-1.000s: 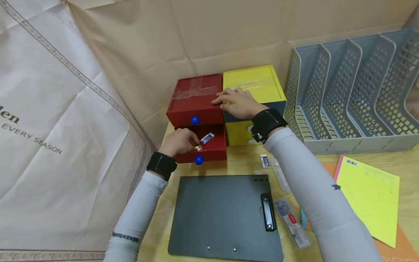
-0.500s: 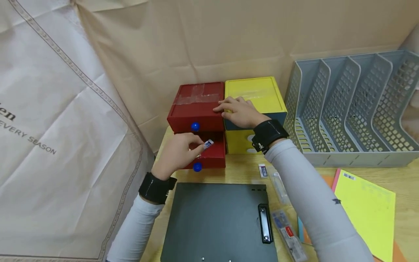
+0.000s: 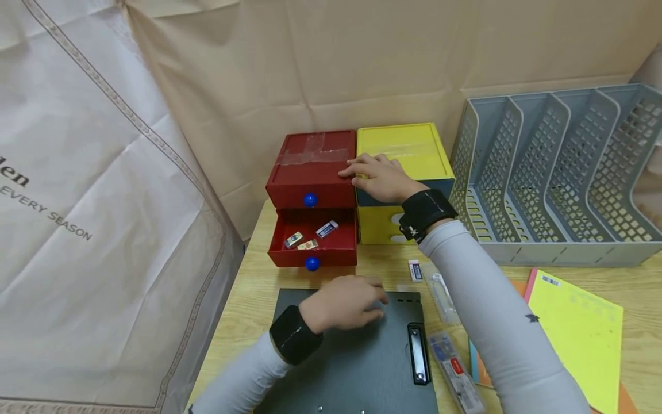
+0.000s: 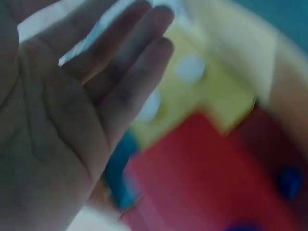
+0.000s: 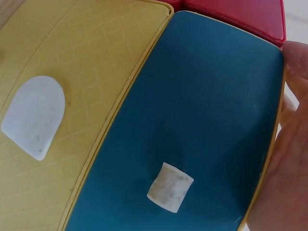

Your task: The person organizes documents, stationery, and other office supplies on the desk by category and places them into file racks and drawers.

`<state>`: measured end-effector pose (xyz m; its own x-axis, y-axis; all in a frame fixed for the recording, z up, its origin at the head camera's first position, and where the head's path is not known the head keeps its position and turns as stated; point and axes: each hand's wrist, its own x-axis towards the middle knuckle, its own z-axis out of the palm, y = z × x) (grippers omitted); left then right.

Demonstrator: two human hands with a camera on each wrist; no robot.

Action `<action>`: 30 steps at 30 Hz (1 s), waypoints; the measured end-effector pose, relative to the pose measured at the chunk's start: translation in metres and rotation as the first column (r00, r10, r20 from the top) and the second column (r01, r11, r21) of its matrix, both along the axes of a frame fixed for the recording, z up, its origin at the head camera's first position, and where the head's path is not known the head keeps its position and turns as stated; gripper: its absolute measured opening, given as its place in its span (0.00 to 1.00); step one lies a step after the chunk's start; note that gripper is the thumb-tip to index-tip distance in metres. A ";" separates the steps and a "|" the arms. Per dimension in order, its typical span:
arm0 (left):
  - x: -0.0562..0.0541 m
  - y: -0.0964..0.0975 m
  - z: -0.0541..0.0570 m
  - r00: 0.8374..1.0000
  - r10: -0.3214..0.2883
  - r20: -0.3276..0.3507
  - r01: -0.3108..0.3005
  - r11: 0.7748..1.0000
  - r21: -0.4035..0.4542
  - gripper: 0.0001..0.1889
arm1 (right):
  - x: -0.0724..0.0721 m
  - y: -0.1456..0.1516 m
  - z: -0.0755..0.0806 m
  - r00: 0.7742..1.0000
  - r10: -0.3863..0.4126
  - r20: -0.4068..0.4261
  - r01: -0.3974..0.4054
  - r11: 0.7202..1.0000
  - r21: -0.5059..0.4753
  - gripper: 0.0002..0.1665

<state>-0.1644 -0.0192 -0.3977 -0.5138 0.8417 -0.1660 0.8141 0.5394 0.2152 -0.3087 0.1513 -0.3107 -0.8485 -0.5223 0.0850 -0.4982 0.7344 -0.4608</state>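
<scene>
1. Red marks your landmark, the red box [image 3: 310,172]; in the head view its lower drawer [image 3: 333,259] stands pulled out, holding a blue-and-white eraser [image 3: 327,229] and two small patterned blocks [image 3: 307,245].
2. Same view: your left hand [image 3: 345,302] is in front of the red box, over the dark clipboard [image 3: 357,368], fingers loosely bent and apart.
3. Your right hand [image 3: 385,178] rests on the yellow-and-blue box [image 3: 405,138] just right of the red box, fingers spread, fingertips at the red box's top edge.
4. Left wrist view: your left palm and loosely extended fingers show, the red box blurred beyond them.
5. Right wrist view: your right hand lies along the edge of the blue drawer front [image 5: 207,96], beside the red box; its fingers are mostly hidden.
</scene>
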 end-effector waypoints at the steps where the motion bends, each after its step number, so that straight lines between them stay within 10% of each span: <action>1: -0.001 0.005 -0.008 1.000 -0.006 0.002 0.006 1.000 -0.009 0.17 | 0.000 0.000 0.000 1.000 -0.002 0.000 0.002 1.000 0.001 0.24; 8: -0.016 0.039 -0.048 0.998 0.004 -0.067 -0.005 1.000 -0.022 0.28 | 0.002 0.000 0.001 1.000 0.008 0.005 -0.008 1.000 -0.011 0.24; 24: -0.051 0.076 -0.063 0.990 0.133 -0.055 -0.138 0.986 -0.096 0.30 | 0.003 -0.002 -0.004 1.000 0.003 0.003 -0.003 1.000 -0.023 0.23; 30: -0.057 0.083 -0.066 0.990 0.096 -0.106 -0.102 0.994 -0.047 0.30 | 0.003 0.000 -0.001 1.000 -0.003 -0.006 0.003 1.000 -0.006 0.24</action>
